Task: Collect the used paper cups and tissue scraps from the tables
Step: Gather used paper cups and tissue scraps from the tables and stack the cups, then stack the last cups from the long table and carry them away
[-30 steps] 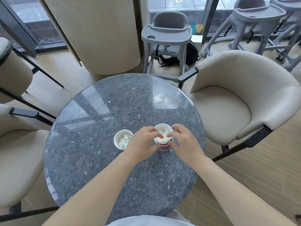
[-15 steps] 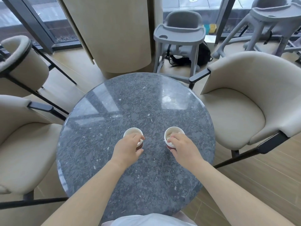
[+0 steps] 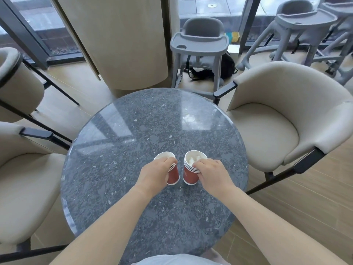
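On the near half of a round, grey speckled table (image 3: 133, 134), as the head camera shows it, two stacks of red paper cups stand side by side, close together but not touching. The left stack (image 3: 173, 175) shows several nested white rims. The left hand (image 3: 154, 175) grips it from its left side, fingers curled over the rim and round the wall. The right stack (image 3: 189, 175) also shows several rims. The right hand (image 3: 214, 176) holds it from its right side, fingertips hooked over the top edge. White tissue scraps (image 3: 193, 158) fill the top cup of the right stack. The top cup on the left is pale inside, and what it holds cannot be made out. Whether the bases rest on the table or hang just above it cannot be told.

A beige armchair (image 3: 277, 121) sits at the right of the table, and another (image 3: 24, 188) at the left. Beyond the far edge stands a grey high chair (image 3: 198, 43) with a black bag (image 3: 227, 67) on the floor behind it. A wide beige pillar (image 3: 122, 39) rises at the far left of it, and more high chairs (image 3: 305, 22) stand at the far right.
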Motion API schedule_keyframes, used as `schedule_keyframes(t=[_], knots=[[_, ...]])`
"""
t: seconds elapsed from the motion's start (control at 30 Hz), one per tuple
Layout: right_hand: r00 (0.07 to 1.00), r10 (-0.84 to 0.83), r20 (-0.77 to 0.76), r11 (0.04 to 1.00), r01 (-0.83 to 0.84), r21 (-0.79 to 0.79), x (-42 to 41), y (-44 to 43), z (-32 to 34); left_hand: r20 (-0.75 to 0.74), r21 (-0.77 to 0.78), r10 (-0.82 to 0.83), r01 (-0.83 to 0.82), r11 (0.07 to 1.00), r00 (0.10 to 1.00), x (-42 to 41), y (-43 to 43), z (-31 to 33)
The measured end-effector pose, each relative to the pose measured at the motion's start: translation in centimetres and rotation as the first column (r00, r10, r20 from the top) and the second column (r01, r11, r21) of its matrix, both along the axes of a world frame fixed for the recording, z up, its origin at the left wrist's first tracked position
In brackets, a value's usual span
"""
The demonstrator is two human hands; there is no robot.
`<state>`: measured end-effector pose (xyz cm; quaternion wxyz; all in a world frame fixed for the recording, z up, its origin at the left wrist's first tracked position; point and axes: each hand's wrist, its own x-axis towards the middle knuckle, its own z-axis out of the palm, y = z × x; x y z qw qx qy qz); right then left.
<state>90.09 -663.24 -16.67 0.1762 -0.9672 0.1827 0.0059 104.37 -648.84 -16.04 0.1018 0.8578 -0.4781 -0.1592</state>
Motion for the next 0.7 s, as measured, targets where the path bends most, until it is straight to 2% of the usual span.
schedule_keyframes(t=[0.27, 0.5, 0.7], knots=[[0.990, -0.120, 0.072, 0.987, 0.111, 0.119, -0.2, 3.3, 2.2, -0.066, -0.104, -0.006, 0.000, 0.995, 0.998, 0.5, 1.9, 1.8], [0.966, -0.219, 0.139, 0.972, 0.204, 0.116, -0.4, 7.7, 3.8, -0.115, -0.337, -0.053, 0.011, 0.941, 0.992, 0.4, 4.5, 3.8], [0.942, -0.285, 0.174, 0.957, 0.271, 0.101, -0.8, 10.5, 4.8, -0.161, -0.333, -0.074, 0.016, 0.943, 0.984, 1.0, 6.3, 4.1]])
